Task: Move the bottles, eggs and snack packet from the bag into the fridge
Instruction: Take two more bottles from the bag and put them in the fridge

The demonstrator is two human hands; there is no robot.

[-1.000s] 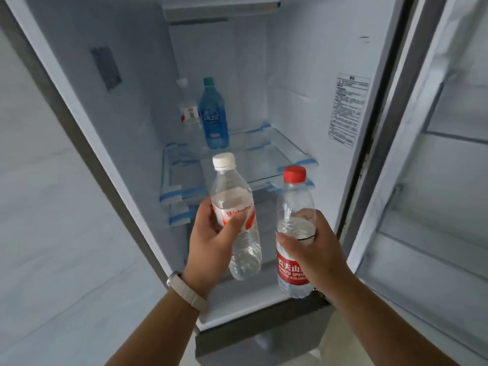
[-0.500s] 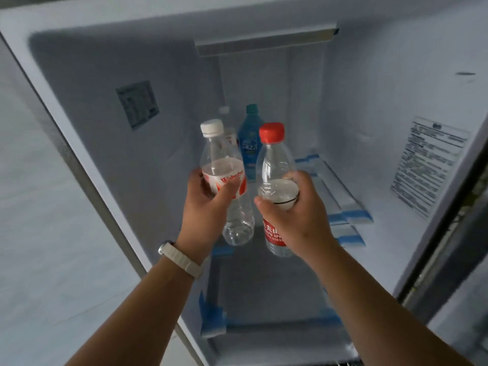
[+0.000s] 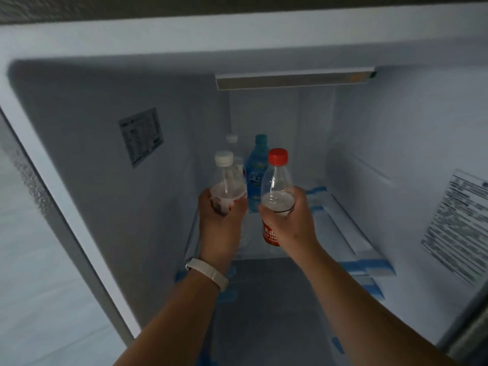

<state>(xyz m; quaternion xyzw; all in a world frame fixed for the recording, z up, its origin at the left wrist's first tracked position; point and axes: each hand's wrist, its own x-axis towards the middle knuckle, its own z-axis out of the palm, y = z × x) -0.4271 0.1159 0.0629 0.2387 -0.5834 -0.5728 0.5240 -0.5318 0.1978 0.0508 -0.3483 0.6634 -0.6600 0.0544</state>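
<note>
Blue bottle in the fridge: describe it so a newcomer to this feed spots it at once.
Look into the open fridge, to the rear of its shelf. The blue bottle stands upright there, showing between the white-capped bottle in the left hand and the red-capped bottle in the right hand. It alone has a blue body and teal cap; every other bottle is clear.

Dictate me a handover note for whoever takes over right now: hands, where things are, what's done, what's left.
Left hand grips the white-capped bottle; right hand grips the red-capped bottle.
Both bottles are inside the fridge, over the glass shelf, apparently not set down yet.
Done: a blue bottle and another clear bottle stand at the shelf's back.
Left: place these two, then the eggs and snack packet; those and the bag are out of view.
</note>
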